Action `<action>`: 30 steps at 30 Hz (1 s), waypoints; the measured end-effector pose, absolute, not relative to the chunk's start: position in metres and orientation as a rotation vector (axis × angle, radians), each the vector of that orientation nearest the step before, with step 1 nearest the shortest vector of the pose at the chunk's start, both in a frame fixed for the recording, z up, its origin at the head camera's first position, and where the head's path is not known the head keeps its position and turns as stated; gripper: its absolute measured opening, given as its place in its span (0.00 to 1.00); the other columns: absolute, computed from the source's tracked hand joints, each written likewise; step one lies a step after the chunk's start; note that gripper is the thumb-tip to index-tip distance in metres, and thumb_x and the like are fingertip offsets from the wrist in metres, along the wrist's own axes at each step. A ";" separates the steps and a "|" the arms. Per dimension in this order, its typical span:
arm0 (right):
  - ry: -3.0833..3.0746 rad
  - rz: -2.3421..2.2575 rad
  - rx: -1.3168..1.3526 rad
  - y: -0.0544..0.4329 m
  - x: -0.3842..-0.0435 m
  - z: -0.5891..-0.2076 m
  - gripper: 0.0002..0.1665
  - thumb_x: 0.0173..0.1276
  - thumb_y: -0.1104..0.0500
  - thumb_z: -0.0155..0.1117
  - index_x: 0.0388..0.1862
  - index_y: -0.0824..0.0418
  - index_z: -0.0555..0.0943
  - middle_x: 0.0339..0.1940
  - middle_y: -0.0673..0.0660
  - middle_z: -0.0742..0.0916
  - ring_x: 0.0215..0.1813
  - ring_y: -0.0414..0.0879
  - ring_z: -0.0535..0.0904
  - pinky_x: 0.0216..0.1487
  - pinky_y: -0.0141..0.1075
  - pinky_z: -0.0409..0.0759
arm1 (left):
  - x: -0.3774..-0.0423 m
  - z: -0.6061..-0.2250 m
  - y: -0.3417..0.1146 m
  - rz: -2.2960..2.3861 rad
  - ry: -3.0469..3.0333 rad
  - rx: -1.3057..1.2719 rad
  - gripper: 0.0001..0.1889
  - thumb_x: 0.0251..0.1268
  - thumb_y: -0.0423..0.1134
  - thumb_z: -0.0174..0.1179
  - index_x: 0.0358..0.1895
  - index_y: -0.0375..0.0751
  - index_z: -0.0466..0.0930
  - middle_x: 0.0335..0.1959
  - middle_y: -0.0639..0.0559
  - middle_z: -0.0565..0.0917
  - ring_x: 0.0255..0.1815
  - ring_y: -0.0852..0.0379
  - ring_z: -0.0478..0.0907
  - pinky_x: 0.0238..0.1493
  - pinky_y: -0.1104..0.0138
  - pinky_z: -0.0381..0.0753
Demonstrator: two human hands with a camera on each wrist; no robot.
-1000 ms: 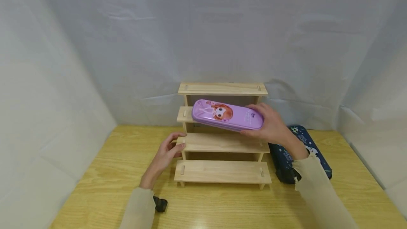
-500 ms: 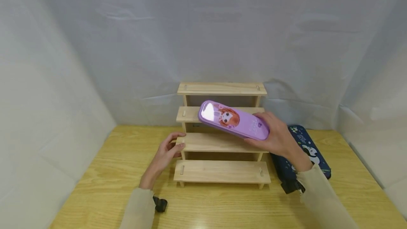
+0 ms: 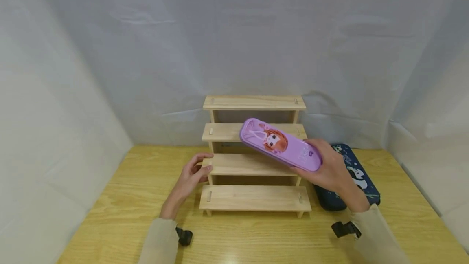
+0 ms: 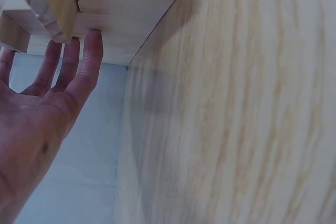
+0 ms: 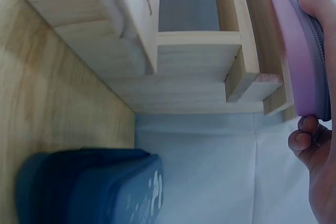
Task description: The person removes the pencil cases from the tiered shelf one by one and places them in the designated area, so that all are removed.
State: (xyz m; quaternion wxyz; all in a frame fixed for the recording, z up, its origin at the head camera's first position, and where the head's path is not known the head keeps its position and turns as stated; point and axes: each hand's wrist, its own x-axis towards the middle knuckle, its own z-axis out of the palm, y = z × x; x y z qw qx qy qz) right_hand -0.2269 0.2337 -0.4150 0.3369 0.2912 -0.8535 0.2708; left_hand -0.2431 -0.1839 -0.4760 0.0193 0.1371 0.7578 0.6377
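Observation:
My right hand [image 3: 327,168] grips the right end of a purple zippered pencil case [image 3: 282,146], thumb and fingers on opposite sides. The case bears a red-haired cartoon girl and slants above the middle tiers of a wooden step shelf [image 3: 254,199]. In the right wrist view, the zip of the pencil case [image 5: 299,40] runs along its side, with fingertips under the near end. My left hand [image 3: 192,172] touches the left end of the shelf's second tier from the front. Extended fingers [image 4: 89,59] reach the shelf's side in the left wrist view; the thumb cannot be made out there.
A dark blue case with panda pictures [image 3: 360,178] lies on the wooden table [image 3: 121,199] right of the shelf, partly behind my right forearm. Pale sheeting [image 3: 256,44] hangs behind and at both sides. Black camera mounts [image 3: 185,237] sit at both wrists.
My right hand has moved right and toward me with the purple pencil case, whose right end now tilts farther down in the head view. My left hand stays at the shelf.

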 end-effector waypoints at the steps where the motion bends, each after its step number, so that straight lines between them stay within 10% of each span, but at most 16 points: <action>1: -2.223 0.708 0.750 0.236 -0.225 -0.416 0.51 0.34 0.58 0.91 0.61 0.68 0.77 0.54 0.63 0.85 0.51 0.54 0.82 0.57 0.16 0.67 | -0.243 -0.476 -0.184 1.979 2.351 0.425 0.20 0.79 0.45 0.56 0.68 0.47 0.72 0.66 0.40 0.71 0.46 0.55 0.78 0.52 0.49 0.84; 30: -2.107 0.744 0.480 0.299 -0.184 -0.445 0.49 0.34 0.54 0.86 0.58 0.72 0.79 0.47 0.68 0.86 0.47 0.38 0.75 0.54 0.15 0.64 | -0.245 -0.478 -0.187 1.991 2.345 0.420 0.20 0.79 0.44 0.56 0.68 0.46 0.72 0.67 0.39 0.71 0.47 0.57 0.78 0.48 0.59 0.86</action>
